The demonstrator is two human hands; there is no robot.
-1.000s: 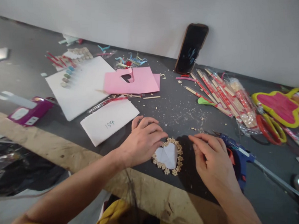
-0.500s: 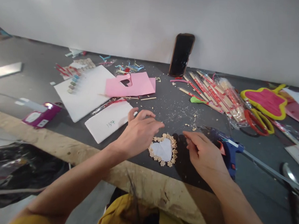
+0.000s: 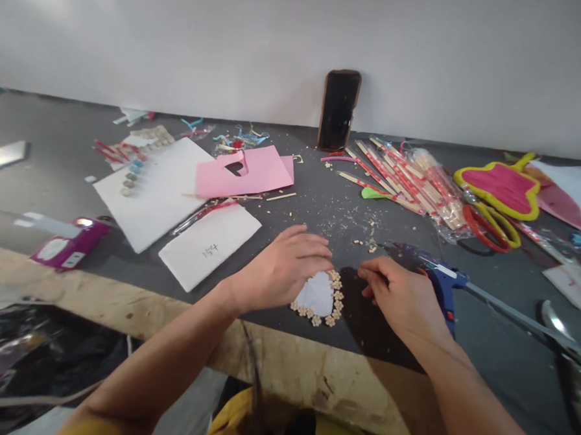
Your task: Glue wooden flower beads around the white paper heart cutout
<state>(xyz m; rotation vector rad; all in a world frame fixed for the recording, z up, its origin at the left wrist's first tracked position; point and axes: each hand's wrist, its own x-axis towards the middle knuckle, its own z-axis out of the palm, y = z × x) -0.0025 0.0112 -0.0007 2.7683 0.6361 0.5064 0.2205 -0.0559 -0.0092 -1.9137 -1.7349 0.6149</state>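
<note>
A white paper heart, edged with small wooden flower pieces, lies flat near the table's front edge. My left hand is over its upper left part, palm down with fingers stretched out, covering some of the border; whether it touches the heart I cannot tell. To the right of the heart, my right hand has thumb and fingertips pinched together. Anything between those fingertips is too small to make out. A blue glue gun lies just behind the right hand, partly hidden by it.
A phone leans on the wall. Packaged wooden sticks and scissors lie at right. Pink paper, white sheets and a purple device are at left. Crumbs dot the middle.
My left hand has moved right and lower over the heart, now hiding its upper left border. My right hand stays pinched beside it. The view has shifted slightly.
</note>
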